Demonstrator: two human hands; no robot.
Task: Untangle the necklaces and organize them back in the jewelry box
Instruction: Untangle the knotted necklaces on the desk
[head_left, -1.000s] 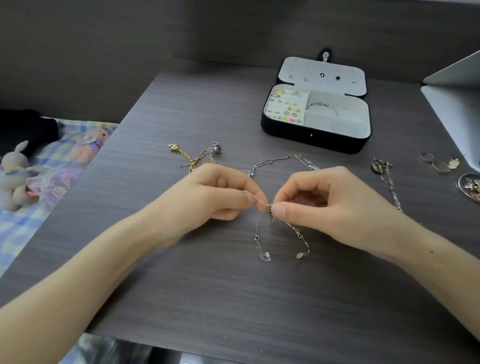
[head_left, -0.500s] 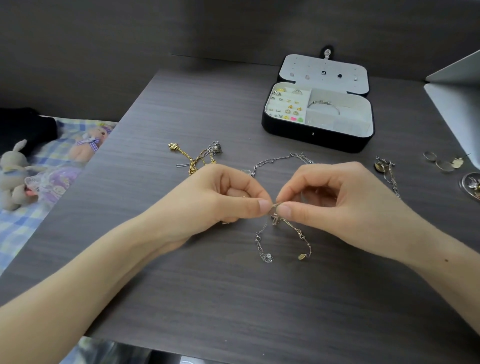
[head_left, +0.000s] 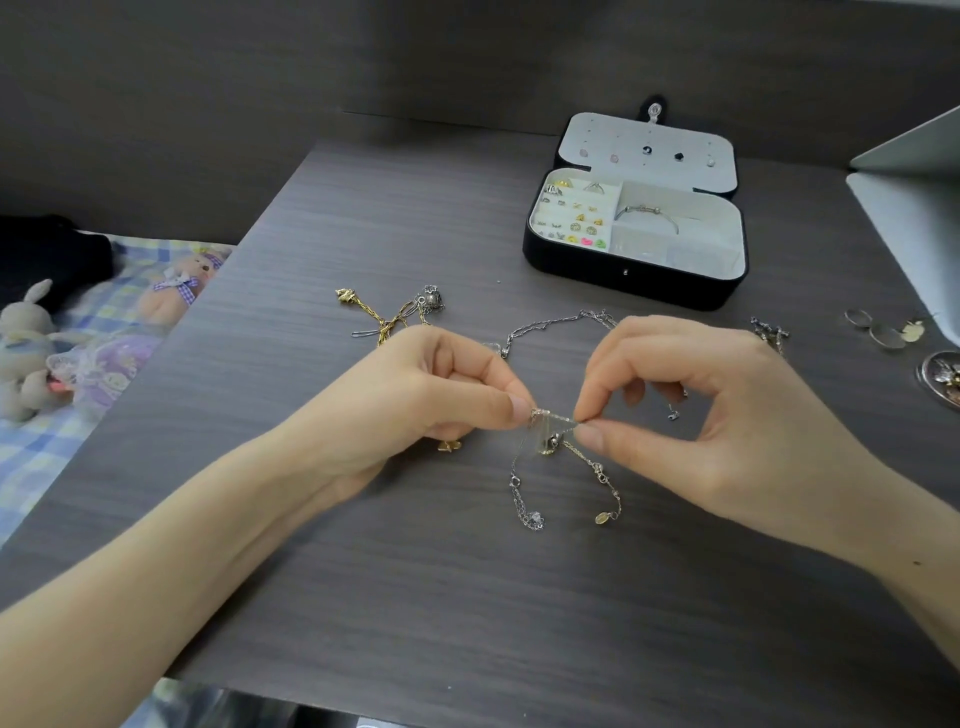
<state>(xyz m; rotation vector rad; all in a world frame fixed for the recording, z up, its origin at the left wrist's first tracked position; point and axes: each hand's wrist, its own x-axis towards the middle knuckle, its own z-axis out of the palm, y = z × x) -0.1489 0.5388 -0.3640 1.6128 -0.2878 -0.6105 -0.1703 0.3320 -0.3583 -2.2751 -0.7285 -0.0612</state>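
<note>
1. Loose tails of the tangled necklaces (head_left: 550, 441) trail on the surface (head_left: 467, 597), just below the fingers (head_left: 498, 402).
2. The left hand (head_left: 415, 395) and right hand (head_left: 701, 415) each pinch the necklaces between thumb and curled forefinger, tips nearly meeting.
3. Farther back lie gold chains (head_left: 387, 319).
4. Beyond them stands the open jewelry box (head_left: 634, 288).

Dark wood-grain table (head_left: 467, 623), open jewelry box (head_left: 623, 283), gold chain tangle (head_left: 387, 323), loose rings (head_left: 883, 332) at right

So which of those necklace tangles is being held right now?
The middle tangle, pinched by left hand and right hand; the gold bunch on the left and silver chain on the right lie unheld.
</note>
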